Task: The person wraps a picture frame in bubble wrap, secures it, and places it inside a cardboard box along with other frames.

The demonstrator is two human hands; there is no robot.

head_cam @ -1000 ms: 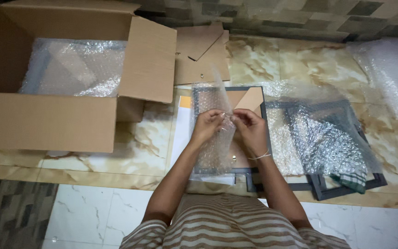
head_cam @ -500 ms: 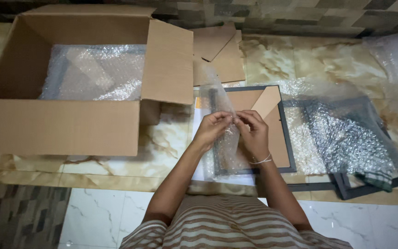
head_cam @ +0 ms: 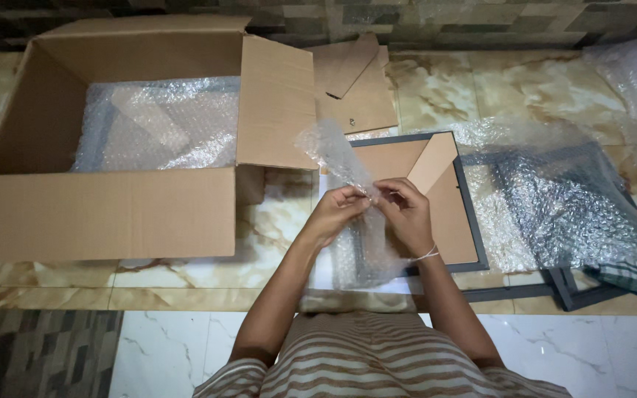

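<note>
A: Item one, the hands?

B: The left hand (head_cam: 337, 210) and the right hand (head_cam: 405, 214) meet over the floor, fingertips pressed together, both pinching the same sheet of bubble wrap (head_cam: 348, 214). The sheet rises in a crumpled peak up and to the left of the left hand and hangs below both hands.

A: What lies under them?

B: A grey picture frame (head_cam: 451, 214), face down, brown backing board showing, its stand flap angled up. The wrap hangs across the frame's left part.

A: To the sides?

B: On the left, an open cardboard box (head_cam: 112, 214) with a bubble-wrapped flat item (head_cam: 160, 125) inside. To the right, a second frame under loose bubble wrap (head_cam: 562, 206), with a green checked cloth (head_cam: 617, 273) at its lower corner. Loose cardboard backing pieces (head_cam: 355, 88) lie beyond the frame, on the marble floor (head_cam: 444, 88).
</note>
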